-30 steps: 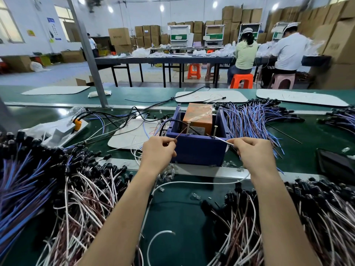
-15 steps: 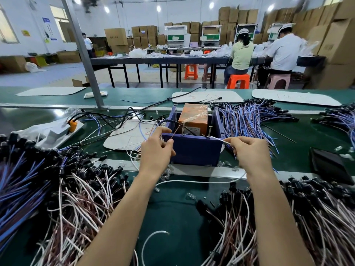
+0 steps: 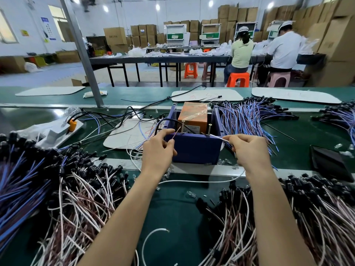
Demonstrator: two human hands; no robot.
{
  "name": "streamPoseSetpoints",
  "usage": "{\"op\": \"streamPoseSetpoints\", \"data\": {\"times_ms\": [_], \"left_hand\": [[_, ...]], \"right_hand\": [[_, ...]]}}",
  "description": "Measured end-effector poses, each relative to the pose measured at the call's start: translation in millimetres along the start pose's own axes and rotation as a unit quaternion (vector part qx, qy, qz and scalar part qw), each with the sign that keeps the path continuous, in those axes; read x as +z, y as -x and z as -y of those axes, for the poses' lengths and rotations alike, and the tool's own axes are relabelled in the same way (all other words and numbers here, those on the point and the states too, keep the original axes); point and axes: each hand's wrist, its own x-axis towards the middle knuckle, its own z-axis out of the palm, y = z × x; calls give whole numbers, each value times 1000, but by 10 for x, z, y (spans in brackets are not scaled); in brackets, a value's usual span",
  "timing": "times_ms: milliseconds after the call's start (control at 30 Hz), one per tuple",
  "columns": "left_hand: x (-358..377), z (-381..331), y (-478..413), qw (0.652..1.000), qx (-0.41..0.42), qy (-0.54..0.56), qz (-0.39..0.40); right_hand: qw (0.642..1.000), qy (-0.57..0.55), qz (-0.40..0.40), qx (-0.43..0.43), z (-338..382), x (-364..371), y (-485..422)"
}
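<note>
Two thin pale wire ends (image 3: 219,137) sit pinched in the left hand (image 3: 157,150) and right hand (image 3: 249,150) over the blue plastic box (image 3: 196,148); best touch each steadily to its upright metal screw (image 3: 209,129).

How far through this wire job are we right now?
Done: unclear; no pile is plainly the finished one. In hand: left hand and right hand each pinch a wire end at the two screws on the blue box. Left: big heaps of pink-and-white wires lie on both sides, so likely plenty remains.
</note>
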Motion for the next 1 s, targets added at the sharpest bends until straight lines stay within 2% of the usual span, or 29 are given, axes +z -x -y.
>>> {"op": "streamPoseSetpoints", "data": {"times_ms": [700,1000], "left_hand": [[50,99,-45,999,23,-33,25],[67,126,-59,999,16,3,42]], "right_hand": [[1000,-7,13,4,11,16,11],[1000,-12,14,7,23,24,18]]}}
